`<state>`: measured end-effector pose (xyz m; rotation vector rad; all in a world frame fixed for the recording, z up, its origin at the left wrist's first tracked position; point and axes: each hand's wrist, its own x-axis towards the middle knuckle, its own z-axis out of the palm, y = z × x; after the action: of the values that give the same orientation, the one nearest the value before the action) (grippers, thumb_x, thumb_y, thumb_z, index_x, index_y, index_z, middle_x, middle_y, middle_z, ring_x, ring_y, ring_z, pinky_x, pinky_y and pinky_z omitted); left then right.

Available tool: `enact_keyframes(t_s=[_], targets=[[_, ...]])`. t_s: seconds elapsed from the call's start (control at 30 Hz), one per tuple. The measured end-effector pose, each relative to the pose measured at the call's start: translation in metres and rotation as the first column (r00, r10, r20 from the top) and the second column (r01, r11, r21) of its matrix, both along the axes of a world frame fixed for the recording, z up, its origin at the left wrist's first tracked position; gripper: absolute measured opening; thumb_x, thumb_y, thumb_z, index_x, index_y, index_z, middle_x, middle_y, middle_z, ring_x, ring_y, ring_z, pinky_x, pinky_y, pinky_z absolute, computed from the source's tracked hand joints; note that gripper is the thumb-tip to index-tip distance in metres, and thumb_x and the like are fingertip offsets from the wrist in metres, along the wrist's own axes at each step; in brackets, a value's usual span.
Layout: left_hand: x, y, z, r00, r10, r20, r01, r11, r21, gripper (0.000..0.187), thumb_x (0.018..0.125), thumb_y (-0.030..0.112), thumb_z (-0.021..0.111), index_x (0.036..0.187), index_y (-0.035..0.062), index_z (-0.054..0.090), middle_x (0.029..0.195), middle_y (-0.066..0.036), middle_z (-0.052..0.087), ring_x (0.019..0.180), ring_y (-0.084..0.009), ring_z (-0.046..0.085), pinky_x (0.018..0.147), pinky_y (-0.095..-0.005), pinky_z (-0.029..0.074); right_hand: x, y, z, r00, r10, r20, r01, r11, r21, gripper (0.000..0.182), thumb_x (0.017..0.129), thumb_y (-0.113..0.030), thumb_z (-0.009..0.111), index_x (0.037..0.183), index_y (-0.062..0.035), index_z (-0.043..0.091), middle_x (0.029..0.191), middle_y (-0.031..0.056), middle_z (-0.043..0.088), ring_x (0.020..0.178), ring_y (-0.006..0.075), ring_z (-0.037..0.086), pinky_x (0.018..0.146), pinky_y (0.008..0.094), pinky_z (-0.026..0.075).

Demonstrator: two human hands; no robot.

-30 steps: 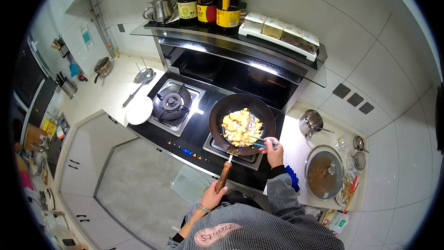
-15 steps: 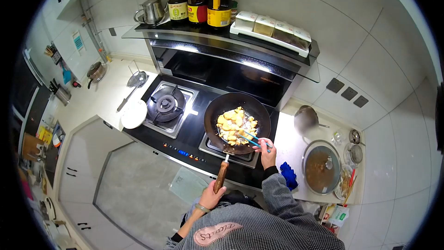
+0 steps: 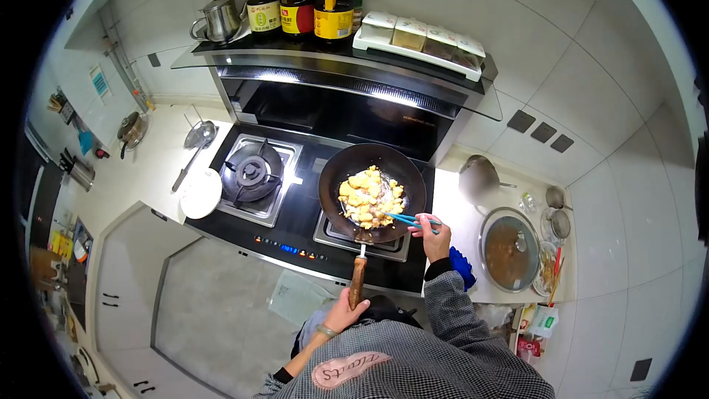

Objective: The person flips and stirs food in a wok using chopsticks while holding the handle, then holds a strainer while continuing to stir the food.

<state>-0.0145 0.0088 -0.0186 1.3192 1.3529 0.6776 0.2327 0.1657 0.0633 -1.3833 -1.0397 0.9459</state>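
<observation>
Steadily, with my left hand I gripped the wooden handle of the wok, which sat on the right-hand burner. With my right hand I grasped blue chopsticks, their tips reaching into the yellow food in the wok's bowl. To the left was the bare burner, with a white plate just beside it. A blue cloth lay near my right wrist, on the side of the lidded pan.
</observation>
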Motion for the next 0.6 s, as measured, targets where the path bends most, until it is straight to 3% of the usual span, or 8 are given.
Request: enact_keyframes(t_s=[0.03,0.2,0.33,0.4,0.43,0.53,0.6], targets=[[-0.001,0.002,0.003,0.999,-0.037,-0.006,0.037,0.998,-0.045,0.071,0.086,0.051,0.066,0.129,0.0006,0.041,0.101,-0.025,0.064,0.094,-0.0388,0.065,0.081,-0.0425,0.051,0.0,-0.003,0.004,0.997,-0.008,0.081,0.011,0.999,-0.037,0.027,0.099,-0.02,0.055,0.098,0.0051,0.066,0.079,0.0109,0.068,0.068,0.0175,0.07,0.057,0.025,0.055],[-0.007,0.009,0.012,0.995,-0.103,0.015,0.104,0.992,-0.077,0.074,0.086,0.053,0.066,0.131,0.001,0.037,0.097,-0.025,0.064,0.093,-0.0404,0.065,0.081,-0.0437,0.051,0.002,-0.021,0.012,0.984,-0.092,0.153,0.104,0.992,-0.071,0.027,0.098,-0.02,0.055,0.097,0.0047,0.066,0.076,0.0105,0.067,0.063,0.0162,0.068,0.054,0.0247,0.053],[-0.009,0.008,0.015,0.991,-0.128,0.049,0.134,0.974,-0.182,0.076,0.086,0.052,0.066,0.131,0.0009,0.035,0.093,-0.025,0.064,0.088,-0.041,0.066,0.078,-0.044,0.051,-0.003,-0.029,0.002,0.989,-0.115,0.087,0.12,0.991,-0.054,0.027,0.098,-0.019,0.055,0.099,0.0045,0.066,0.081,0.0118,0.068,0.064,0.0169,0.068,0.055,0.0247,0.054],[-0.008,0.007,-0.001,0.992,-0.117,0.056,0.123,0.986,-0.111,0.075,0.085,0.052,0.066,0.13,0.0009,0.035,0.093,-0.024,0.064,0.088,-0.0407,0.066,0.078,-0.0439,0.051,-0.015,-0.024,-0.006,0.992,-0.059,0.113,0.07,0.993,-0.098,0.027,0.099,-0.02,0.055,0.103,0.0054,0.065,0.085,0.0125,0.068,0.067,0.0173,0.069,0.059,0.0252,0.055],[-0.009,0.004,-0.01,0.993,-0.102,0.063,0.105,0.994,-0.04,0.074,0.085,0.052,0.067,0.13,0.001,0.036,0.093,-0.024,0.065,0.087,-0.0403,0.066,0.077,-0.0437,0.051,-0.017,-0.018,-0.027,1.0,0.005,0.031,-0.002,0.996,-0.085,0.026,0.099,-0.018,0.055,0.106,0.0048,0.065,0.088,0.0124,0.068,0.072,0.0175,0.07,0.062,0.0256,0.056],[-0.004,0.007,-0.016,0.993,-0.099,0.057,0.104,0.991,-0.09,0.072,0.085,0.052,0.067,0.128,0.0007,0.038,0.093,-0.023,0.064,0.088,-0.0384,0.066,0.078,-0.0424,0.051,-0.02,0.0,-0.05,0.996,0.079,-0.033,-0.08,0.997,-0.011,0.023,0.098,-0.016,0.057,0.105,0.0032,0.066,0.088,0.0109,0.07,0.075,0.0151,0.07,0.062,0.0255,0.056],[-0.003,0.004,0.003,0.997,-0.052,0.053,0.057,0.993,-0.103,0.071,0.086,0.051,0.067,0.127,0.0005,0.04,0.093,-0.022,0.064,0.088,-0.0372,0.066,0.078,-0.0419,0.051,-0.021,0.0,-0.029,0.999,0.007,0.038,-0.005,0.998,-0.056,0.024,0.099,-0.019,0.055,0.102,0.0019,0.066,0.085,0.0095,0.069,0.071,0.0147,0.069,0.06,0.0253,0.055]])
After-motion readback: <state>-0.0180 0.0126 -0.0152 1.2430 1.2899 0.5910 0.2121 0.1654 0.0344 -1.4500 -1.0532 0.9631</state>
